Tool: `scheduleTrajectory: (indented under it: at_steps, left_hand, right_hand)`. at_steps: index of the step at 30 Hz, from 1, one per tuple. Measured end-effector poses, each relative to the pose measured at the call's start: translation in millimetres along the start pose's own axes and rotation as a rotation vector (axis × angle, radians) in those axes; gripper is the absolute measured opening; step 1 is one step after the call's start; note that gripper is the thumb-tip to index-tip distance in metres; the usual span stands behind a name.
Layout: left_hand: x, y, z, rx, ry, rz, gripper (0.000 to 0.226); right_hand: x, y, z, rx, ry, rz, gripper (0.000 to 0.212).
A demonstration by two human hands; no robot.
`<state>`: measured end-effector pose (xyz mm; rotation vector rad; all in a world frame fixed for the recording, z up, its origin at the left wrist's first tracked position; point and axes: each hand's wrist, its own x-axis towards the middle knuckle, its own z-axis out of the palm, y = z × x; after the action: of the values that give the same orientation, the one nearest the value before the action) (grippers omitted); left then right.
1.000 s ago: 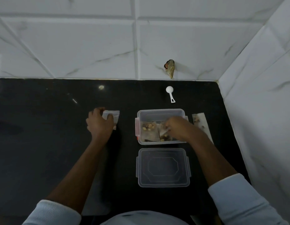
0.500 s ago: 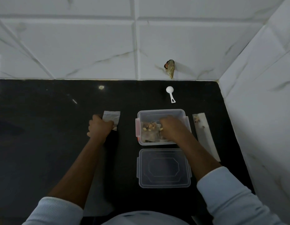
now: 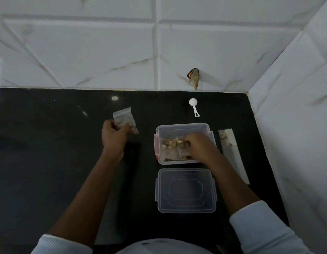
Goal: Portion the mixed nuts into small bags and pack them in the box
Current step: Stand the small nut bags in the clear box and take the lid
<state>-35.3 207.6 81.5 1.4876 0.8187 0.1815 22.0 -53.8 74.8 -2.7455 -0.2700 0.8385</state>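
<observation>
Small bag (image 3: 124, 119) of nuts pinched in left hand (image 3: 114, 135), left of box (image 3: 184, 125).
Right hand (image 3: 197, 143) rests on packed bags (image 3: 170, 146) inside box (grip cannot be told); lid (image 3: 185, 190) lies nearer.

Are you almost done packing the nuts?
Nearly. Filled bags already lie in the box. The left grip holds another small bag of nuts, while the right grip reaches among the packed ones. Still to do: put that bag in and snap on the lid, lying in front.

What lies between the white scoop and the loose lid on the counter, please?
In the head view, the open box sits between scoop and lid, with the right hand inside it.
</observation>
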Motion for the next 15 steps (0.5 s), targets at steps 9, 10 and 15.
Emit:
scheduleTrajectory:
  at_steps: [9,10,15]
  left_hand:
    - [-55.4,35.6,74.3,-0.035,-0.398,0.079,0.028]
    - [-62.5,35.5,82.9,-0.023,-0.398,0.045,0.030]
    - [-65.2,21.1,104.5,0.078,-0.458,-0.072,0.056]
  right_hand:
    - [-41.9,3.3,-56.5,1.343,-0.257,-0.034,0.033]
    - [-44.4,2.9,-57.1,1.350,-0.266,-0.033,0.036]
    - [-36.9,11.2,-49.2,0.992,0.010,0.097,0.040]
